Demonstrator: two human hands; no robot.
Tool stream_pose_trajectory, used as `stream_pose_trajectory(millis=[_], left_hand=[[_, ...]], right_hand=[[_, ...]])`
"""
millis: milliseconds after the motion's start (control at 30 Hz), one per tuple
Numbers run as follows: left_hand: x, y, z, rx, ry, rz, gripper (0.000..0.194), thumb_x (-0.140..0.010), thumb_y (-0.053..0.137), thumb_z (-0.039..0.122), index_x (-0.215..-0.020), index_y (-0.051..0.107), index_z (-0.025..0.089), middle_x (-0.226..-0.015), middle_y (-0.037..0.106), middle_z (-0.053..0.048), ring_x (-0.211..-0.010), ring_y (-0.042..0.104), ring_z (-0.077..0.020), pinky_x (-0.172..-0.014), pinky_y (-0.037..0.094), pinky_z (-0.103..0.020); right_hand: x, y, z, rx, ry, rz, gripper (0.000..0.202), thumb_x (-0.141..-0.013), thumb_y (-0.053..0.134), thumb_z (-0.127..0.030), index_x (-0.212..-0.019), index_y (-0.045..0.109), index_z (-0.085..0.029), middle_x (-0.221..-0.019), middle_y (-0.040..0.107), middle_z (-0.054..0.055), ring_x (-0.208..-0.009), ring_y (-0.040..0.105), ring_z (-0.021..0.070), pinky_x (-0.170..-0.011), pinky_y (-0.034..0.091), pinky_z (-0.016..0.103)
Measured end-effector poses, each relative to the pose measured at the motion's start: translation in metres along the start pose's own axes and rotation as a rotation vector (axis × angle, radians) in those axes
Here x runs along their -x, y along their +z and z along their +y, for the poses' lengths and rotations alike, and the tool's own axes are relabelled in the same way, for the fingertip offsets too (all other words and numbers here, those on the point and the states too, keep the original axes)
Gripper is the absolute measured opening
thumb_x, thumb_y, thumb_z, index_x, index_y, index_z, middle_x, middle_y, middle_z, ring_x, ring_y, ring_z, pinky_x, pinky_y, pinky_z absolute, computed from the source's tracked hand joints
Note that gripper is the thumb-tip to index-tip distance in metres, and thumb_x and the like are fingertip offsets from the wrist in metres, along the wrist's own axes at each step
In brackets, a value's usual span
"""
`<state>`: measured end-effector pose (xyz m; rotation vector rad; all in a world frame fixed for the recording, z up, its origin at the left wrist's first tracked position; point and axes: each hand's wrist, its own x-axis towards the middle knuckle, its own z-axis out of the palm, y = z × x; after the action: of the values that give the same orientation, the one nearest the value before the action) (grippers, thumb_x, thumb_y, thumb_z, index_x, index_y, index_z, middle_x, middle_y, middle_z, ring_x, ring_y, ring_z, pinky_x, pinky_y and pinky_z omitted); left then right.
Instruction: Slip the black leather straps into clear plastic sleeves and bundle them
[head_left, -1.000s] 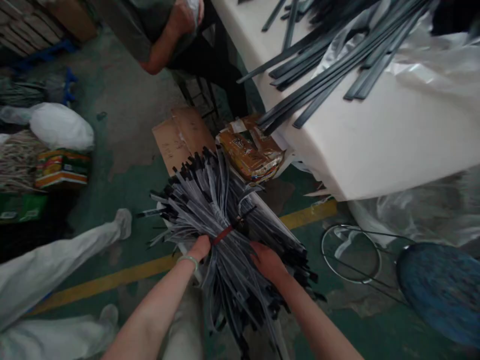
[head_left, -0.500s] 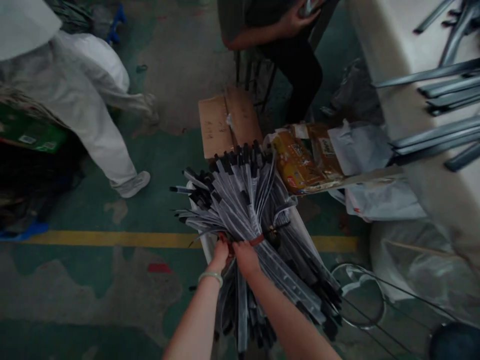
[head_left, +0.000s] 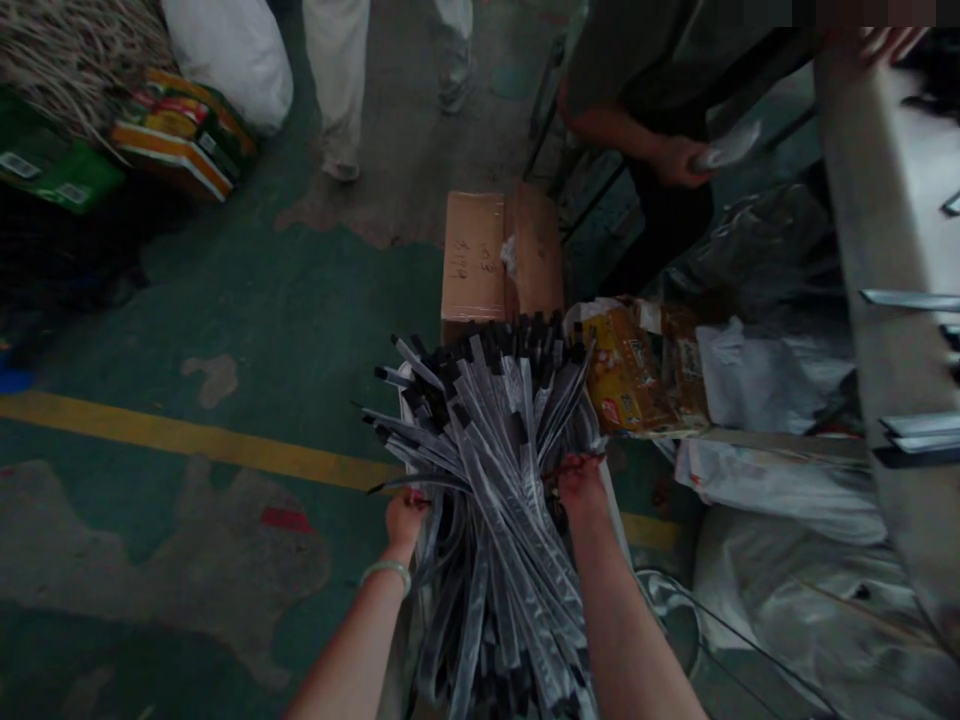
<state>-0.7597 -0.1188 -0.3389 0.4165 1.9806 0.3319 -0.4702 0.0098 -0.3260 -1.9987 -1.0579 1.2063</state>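
A large bundle of long, flat grey strips with black ends [head_left: 510, 500] lies in a pale, long container [head_left: 616, 500] in front of me. My right hand [head_left: 583, 487] is closed at the bundle's right side, holding a thin red strap [head_left: 559, 468] that sticks out on both sides of the fingers. At the left edge of the strips, my left hand [head_left: 406, 520] is closed too, with a bit of red showing at its fingertips. Whether the strap runs beneath the strips between my hands is hidden. A pale bangle [head_left: 386, 572] circles my left wrist.
Beyond the strips stands a cardboard box [head_left: 474, 255]; right of it is an opened yellow-brown carton [head_left: 634, 375]. A table [head_left: 877, 230] with more strips runs along the right. A seated person [head_left: 637, 120] holds something whitish. Another person's legs [head_left: 337, 85] are farther back.
My hands have moved apart, from together at the bundle's middle to its two sides. The red band across the strips no longer shows there. The walking person has moved away; the view has shifted.
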Motion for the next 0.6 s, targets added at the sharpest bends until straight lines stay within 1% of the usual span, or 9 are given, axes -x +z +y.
stream_pose_trajectory(millis=[67,167,233,300,367,400,467,533,600], left_hand=[[0.007,-0.003,-0.012,-0.024,0.051,0.018,0.022,-0.092,0.06,0.031,-0.105,0.063,0.013,-0.104,0.066,-0.006,-0.092,0.065,-0.0197,-0.081,0.056,-0.039],[0.029,0.003,-0.024,-0.07,0.166,-0.02,0.019,-0.094,0.057,0.027,-0.105,0.063,0.014,-0.103,0.068,-0.006,-0.092,0.066,-0.0187,-0.084,0.055,-0.039],[0.045,0.013,-0.022,-0.119,0.272,-0.08,0.017,-0.094,0.057,0.024,-0.106,0.064,0.014,-0.104,0.068,-0.006,-0.095,0.066,-0.0188,-0.088,0.053,-0.041],[0.056,0.026,-0.009,-0.176,0.398,-0.155,0.017,-0.093,0.057,0.021,-0.107,0.064,0.015,-0.108,0.067,-0.007,-0.103,0.063,-0.0202,-0.095,0.05,-0.044],[0.059,0.041,0.013,-0.228,0.532,-0.249,0.017,-0.093,0.057,0.021,-0.108,0.064,0.016,-0.111,0.067,-0.008,-0.108,0.061,-0.0213,-0.099,0.047,-0.046],[0.058,0.048,0.025,-0.252,0.595,-0.302,0.017,-0.093,0.057,0.021,-0.107,0.065,0.015,-0.11,0.067,-0.007,-0.107,0.062,-0.0212,-0.098,0.047,-0.046],[0.053,0.058,0.047,-0.297,0.709,-0.414,0.013,-0.093,0.058,0.023,-0.098,0.066,0.015,-0.102,0.068,-0.006,-0.099,0.064,-0.0198,-0.094,0.05,-0.044],[0.047,0.06,0.063,-0.335,0.801,-0.514,0.013,-0.092,0.06,0.024,-0.088,0.066,0.013,-0.091,0.069,-0.004,-0.091,0.065,-0.0184,-0.089,0.051,-0.042],[0.042,0.056,0.072,-0.354,0.871,-0.58,0.012,-0.09,0.061,0.02,-0.081,0.067,0.013,-0.088,0.07,-0.004,-0.091,0.065,-0.0192,-0.09,0.05,-0.043]], right_hand=[[0.02,0.019,0.001,0.033,-0.02,-0.141,0.027,-0.096,0.056,-0.036,-0.113,0.06,-0.015,-0.106,0.064,0.006,-0.085,0.064,0.0171,-0.074,0.056,0.035],[0.065,0.05,0.008,0.096,-0.052,-0.389,0.024,-0.094,0.058,-0.036,-0.102,0.064,-0.014,-0.096,0.067,0.004,-0.081,0.065,0.0164,-0.074,0.055,0.035],[0.092,0.063,0.014,0.138,-0.074,-0.53,0.021,-0.093,0.061,-0.034,-0.096,0.066,-0.014,-0.093,0.068,0.003,-0.083,0.066,0.0169,-0.078,0.055,0.036],[0.107,0.068,0.021,0.173,-0.087,-0.622,0.018,-0.091,0.063,-0.032,-0.095,0.067,-0.014,-0.092,0.069,0.003,-0.085,0.066,0.0174,-0.081,0.054,0.038],[0.108,0.066,0.028,0.198,-0.084,-0.654,0.019,-0.091,0.063,-0.032,-0.096,0.066,-0.014,-0.094,0.069,0.003,-0.087,0.065,0.0177,-0.082,0.053,0.039],[0.103,0.064,0.032,0.204,-0.076,-0.648,0.02,-0.092,0.062,-0.033,-0.097,0.066,-0.014,-0.096,0.068,0.004,-0.087,0.065,0.0179,-0.082,0.054,0.039],[0.09,0.059,0.037,0.2,-0.056,-0.623,0.023,-0.094,0.059,-0.034,-0.104,0.064,-0.014,-0.102,0.066,0.005,-0.089,0.065,0.0186,-0.08,0.054,0.039],[0.075,0.057,0.042,0.183,-0.036,-0.622,0.025,-0.095,0.057,-0.035,-0.109,0.062,-0.014,-0.106,0.065,0.006,-0.091,0.065,0.0191,-0.079,0.055,0.039],[0.064,0.059,0.046,0.167,-0.025,-0.67,0.026,-0.095,0.058,-0.034,-0.111,0.061,-0.014,-0.108,0.065,0.007,-0.092,0.065,0.0194,-0.079,0.055,0.038]])
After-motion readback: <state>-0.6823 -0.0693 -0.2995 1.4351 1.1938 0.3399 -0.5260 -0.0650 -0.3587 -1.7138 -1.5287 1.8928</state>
